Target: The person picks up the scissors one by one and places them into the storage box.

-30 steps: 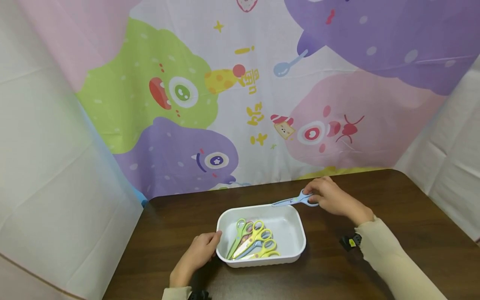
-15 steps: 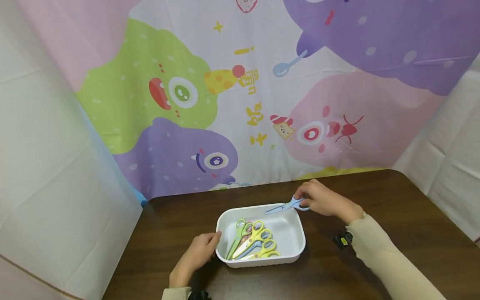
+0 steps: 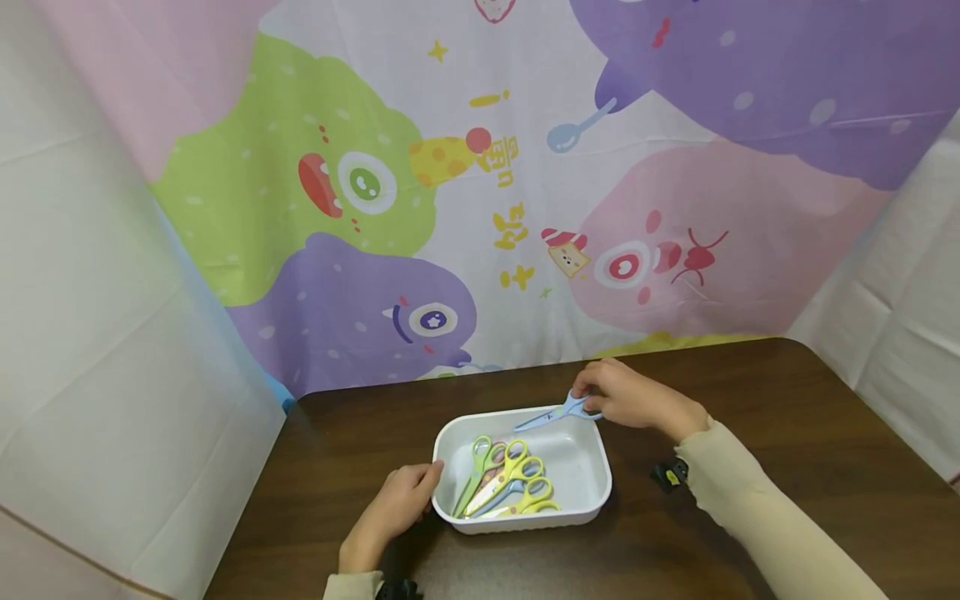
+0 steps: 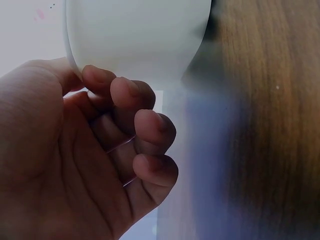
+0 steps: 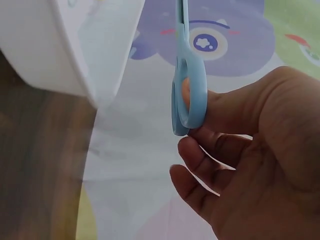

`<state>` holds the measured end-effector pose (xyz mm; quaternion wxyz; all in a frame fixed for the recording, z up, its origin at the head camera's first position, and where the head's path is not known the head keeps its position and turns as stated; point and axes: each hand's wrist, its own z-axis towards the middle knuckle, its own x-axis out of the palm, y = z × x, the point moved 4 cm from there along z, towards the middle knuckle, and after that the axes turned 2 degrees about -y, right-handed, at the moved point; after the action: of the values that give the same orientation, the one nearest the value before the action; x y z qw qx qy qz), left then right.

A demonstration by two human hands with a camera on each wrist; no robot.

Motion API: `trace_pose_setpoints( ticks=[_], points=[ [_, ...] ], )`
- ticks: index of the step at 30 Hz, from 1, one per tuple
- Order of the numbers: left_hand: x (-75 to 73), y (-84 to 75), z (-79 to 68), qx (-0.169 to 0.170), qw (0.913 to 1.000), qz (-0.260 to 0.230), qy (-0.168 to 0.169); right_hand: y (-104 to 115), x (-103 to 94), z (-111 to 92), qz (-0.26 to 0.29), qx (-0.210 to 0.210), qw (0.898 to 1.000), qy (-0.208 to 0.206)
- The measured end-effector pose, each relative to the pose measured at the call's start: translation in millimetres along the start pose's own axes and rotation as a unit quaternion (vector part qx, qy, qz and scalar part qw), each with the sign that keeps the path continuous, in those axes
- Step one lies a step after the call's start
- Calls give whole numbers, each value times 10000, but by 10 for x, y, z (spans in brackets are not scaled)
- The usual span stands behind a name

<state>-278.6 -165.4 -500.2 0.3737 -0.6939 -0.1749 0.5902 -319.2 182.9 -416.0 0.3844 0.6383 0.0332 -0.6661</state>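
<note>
Our left hand (image 3: 395, 502) steadies the white tray (image 3: 592, 492) on the tabletop (image 3: 750, 400), fingers curled against its left rim. Our right hand (image 3: 626, 397) pinches the blue scissors (image 3: 551, 414) by the handles (blades over the tray's far edge); we'd best lower them flat beside the scissors already inside (image 3: 506, 483).

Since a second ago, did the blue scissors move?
Yes. The blue scissors, held by the right hand, moved left, over the white tray rim.
</note>
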Motion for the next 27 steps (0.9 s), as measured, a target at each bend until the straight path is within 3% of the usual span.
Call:
trace_pose_setpoints(
  ticks=[14,27],
  points=[
    [-5,1,-2,-60,10000,26,-5,190,131,141,17,175,9995,255],
    [-2,-14,4,24,10000,30,-44,372,248,290,-155,-6,9990,418]
  ],
)
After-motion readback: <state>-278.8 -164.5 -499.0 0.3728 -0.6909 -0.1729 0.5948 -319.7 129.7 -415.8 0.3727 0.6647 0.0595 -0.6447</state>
